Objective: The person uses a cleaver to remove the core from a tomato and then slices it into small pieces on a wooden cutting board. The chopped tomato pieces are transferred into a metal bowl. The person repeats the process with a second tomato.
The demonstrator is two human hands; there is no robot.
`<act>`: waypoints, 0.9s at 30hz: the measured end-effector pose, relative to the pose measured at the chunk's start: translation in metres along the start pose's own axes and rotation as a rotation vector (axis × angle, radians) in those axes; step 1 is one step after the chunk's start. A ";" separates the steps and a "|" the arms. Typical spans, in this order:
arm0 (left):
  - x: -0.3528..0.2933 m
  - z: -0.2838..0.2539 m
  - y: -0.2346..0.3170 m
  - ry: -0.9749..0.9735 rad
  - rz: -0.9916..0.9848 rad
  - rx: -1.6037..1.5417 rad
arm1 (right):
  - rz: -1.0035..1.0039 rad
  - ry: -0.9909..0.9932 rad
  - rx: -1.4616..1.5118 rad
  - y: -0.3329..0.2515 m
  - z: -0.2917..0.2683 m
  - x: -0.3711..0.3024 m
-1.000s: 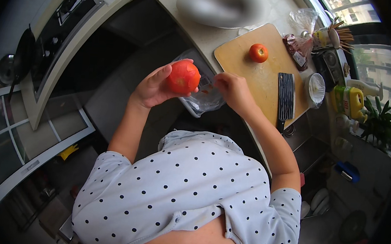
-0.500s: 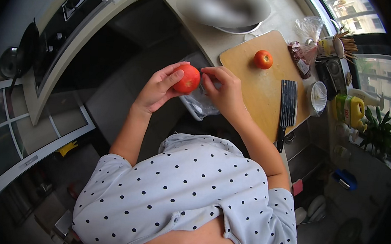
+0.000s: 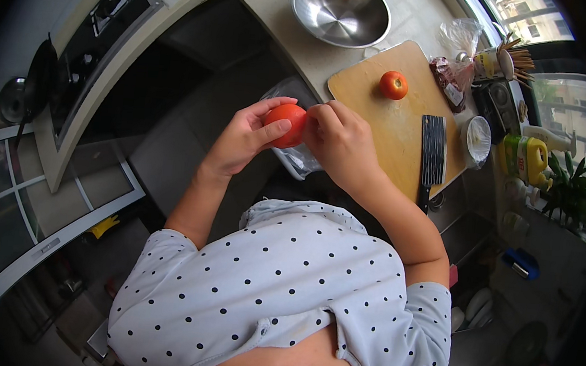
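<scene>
My left hand [image 3: 245, 138] is wrapped round a red tomato [image 3: 286, 125], held in the air left of the cutting board. Against the tomato's right side, my right hand [image 3: 341, 142] has its thumb and fingers pinched together; whatever is between their tips is hidden. A second tomato [image 3: 393, 85] rests stem end up on the wooden cutting board [image 3: 362, 95]. Further right on the board lies a cleaver [image 3: 433, 153] with a dark striped blade, its black handle toward me. Below my hands, a bin lined with a clear plastic bag [image 3: 298, 159] is partly covered.
A steel bowl [image 3: 340, 15] stands on the counter beyond the board. Along the right are a bagged red package [image 3: 449, 82], a plastic-covered bowl [image 3: 476, 142], a cup of sticks [image 3: 495, 65] and a yellow bottle [image 3: 534, 161]. A stove [image 3: 106, 24] is at far left.
My right hand has come in against the tomato, its fingers drawing together. The tomato has shifted slightly right and turned in my left hand.
</scene>
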State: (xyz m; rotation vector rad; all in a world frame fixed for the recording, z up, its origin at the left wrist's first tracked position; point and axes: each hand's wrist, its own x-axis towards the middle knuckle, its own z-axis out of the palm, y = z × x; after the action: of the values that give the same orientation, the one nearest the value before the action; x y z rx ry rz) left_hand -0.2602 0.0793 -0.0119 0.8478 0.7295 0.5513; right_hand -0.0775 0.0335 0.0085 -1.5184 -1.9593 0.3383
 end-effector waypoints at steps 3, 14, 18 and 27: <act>0.000 -0.003 0.002 -0.065 0.007 -0.140 | 0.222 -0.110 0.406 -0.003 -0.022 0.010; -0.002 0.007 0.007 -0.010 0.037 -0.088 | -0.036 -0.018 0.038 -0.007 -0.017 0.002; -0.002 0.003 0.008 -0.076 0.053 -0.089 | 0.168 -0.089 0.324 -0.009 -0.026 0.009; 0.004 -0.008 0.003 -0.368 0.047 -0.269 | 0.831 -0.455 1.284 0.008 -0.048 0.019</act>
State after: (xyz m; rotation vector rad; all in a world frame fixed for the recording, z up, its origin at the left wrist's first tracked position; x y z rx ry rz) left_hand -0.2645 0.0875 -0.0144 0.6903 0.2916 0.5042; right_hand -0.0442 0.0454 0.0475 -1.2217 -0.7631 1.9479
